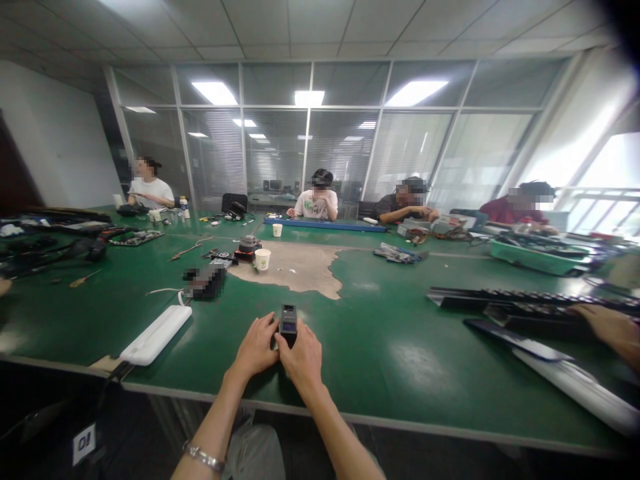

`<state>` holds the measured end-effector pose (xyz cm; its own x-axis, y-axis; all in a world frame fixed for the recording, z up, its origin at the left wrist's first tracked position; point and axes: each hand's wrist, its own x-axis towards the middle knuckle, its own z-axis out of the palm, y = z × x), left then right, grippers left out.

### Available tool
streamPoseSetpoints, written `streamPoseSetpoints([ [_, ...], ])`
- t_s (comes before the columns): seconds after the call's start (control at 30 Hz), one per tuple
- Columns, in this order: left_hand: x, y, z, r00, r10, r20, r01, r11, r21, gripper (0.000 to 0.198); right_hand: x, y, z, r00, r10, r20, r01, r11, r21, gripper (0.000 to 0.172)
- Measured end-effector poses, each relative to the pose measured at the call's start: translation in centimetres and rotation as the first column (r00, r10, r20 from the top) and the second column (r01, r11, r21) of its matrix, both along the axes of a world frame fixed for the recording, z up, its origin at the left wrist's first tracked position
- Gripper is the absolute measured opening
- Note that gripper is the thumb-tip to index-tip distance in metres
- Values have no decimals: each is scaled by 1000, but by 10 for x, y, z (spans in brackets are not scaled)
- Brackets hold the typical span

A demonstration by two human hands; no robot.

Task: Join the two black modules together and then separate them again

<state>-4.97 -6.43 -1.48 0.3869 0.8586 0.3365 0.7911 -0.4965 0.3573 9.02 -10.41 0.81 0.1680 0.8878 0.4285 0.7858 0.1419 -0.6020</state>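
Observation:
A small black box-shaped device (289, 320) with a little dark screen stands upright near the front edge of the green table. My right hand (304, 353) is closed around its right side, the thumb across its lower front. Against its left side are the bent fingers of my left hand (256, 343), whose contact is partly hidden. The device's lower part is covered by my hands. A metal bracelet (203, 457) circles my left wrist.
A white power strip (157, 333) lies left of my hands. Beyond are a torn brown sheet (300, 267), a paper cup (263, 259) and gloves (397, 253). Black metal rails (500, 300) lie right, near another person's hand (613, 330). Several people sit across the table.

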Motion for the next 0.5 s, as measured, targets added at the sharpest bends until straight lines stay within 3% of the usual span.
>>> streamPoseSetpoints([
  [0.2,0,1,0,1000,-1,29,0,1000,13,53,1,6,19,998,13,-55,-9,998,66,27],
  [0.33,0,1,-1,1000,-8,21,8,1000,-2,58,15,7,37,991,59,-121,-39,986,164,32],
  [0.5,-1,-1,3,1000,-6,-8,5,999,-40,61,51,6,21,994,-24,-102,45,978,205,43],
])
